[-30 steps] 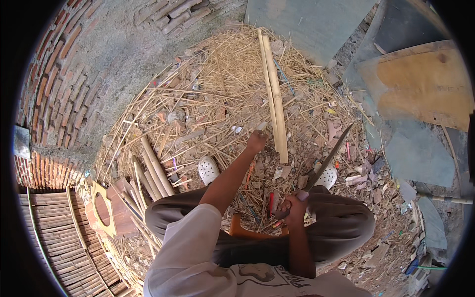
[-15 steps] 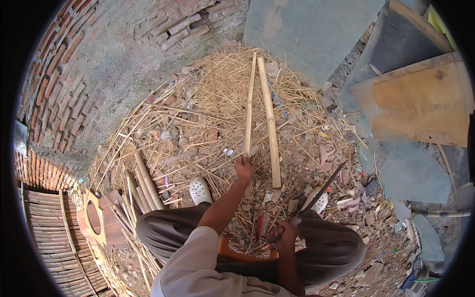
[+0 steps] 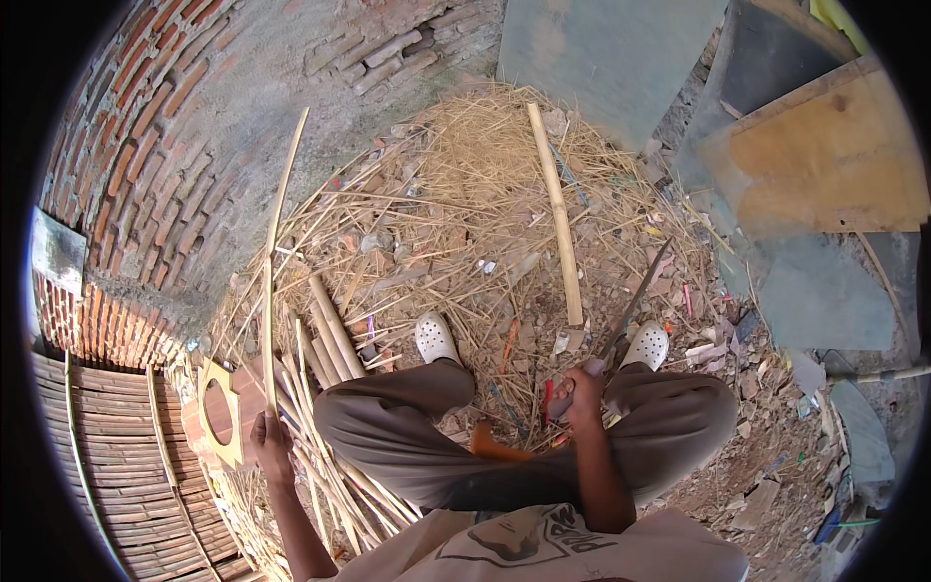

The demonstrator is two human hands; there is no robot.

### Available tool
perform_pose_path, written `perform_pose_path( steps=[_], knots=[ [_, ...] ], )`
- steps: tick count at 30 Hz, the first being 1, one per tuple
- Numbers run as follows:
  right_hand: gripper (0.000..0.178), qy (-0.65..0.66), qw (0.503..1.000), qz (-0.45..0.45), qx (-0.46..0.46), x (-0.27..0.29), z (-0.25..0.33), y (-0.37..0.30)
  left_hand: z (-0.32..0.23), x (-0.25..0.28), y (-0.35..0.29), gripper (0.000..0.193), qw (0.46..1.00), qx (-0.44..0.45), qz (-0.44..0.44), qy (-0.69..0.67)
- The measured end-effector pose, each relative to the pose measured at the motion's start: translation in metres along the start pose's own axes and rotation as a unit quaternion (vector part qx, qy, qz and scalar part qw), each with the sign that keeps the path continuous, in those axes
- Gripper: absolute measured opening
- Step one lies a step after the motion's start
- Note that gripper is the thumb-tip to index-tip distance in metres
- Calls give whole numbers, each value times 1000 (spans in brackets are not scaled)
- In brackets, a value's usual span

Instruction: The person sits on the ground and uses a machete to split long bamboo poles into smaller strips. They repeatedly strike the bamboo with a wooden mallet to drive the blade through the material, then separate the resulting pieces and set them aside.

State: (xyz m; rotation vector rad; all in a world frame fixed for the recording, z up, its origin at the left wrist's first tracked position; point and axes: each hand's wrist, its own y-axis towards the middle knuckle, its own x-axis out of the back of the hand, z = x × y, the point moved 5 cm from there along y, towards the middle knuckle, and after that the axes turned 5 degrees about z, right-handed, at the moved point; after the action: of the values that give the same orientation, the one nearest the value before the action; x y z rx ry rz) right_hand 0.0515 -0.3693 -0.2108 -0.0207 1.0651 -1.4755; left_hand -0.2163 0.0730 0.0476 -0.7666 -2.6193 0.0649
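Observation:
My left hand, off to my left, is closed round the near end of a long thin bamboo strip. The strip points away from me, its far end in front of the wall. In front of my right knee, my right hand grips a machete by its handle, the long dark blade slanting up and to the right. A wider split bamboo piece lies on the debris ahead. Beside my left leg is a heap of bamboo strips, with several thicker bamboo lengths just beyond.
Straw and rubble cover the ground. A worn brick wall rises at the far left, and grey sheets and a brown board lean at the right. A slatted bamboo panel and a board with a yellow cut-out frame lie left.
My left hand has carried the thin bamboo strip from beside the wider piece over to my left. The machete stays in my right hand. My view has shifted somewhat.

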Motion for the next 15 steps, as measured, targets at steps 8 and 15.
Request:
perform_pose_path(
  steps=[8, 15],
  knots=[
    [17, -22, 1000, 0, -8, 6, 1, 0, 230, 247, -92, 57, 760, 213, -361, 496],
    [15, -13, 1000, -22, -13, 26, -9, 7, 14, -108, -4, 28, 969, -146, -192, 50]
  ],
)
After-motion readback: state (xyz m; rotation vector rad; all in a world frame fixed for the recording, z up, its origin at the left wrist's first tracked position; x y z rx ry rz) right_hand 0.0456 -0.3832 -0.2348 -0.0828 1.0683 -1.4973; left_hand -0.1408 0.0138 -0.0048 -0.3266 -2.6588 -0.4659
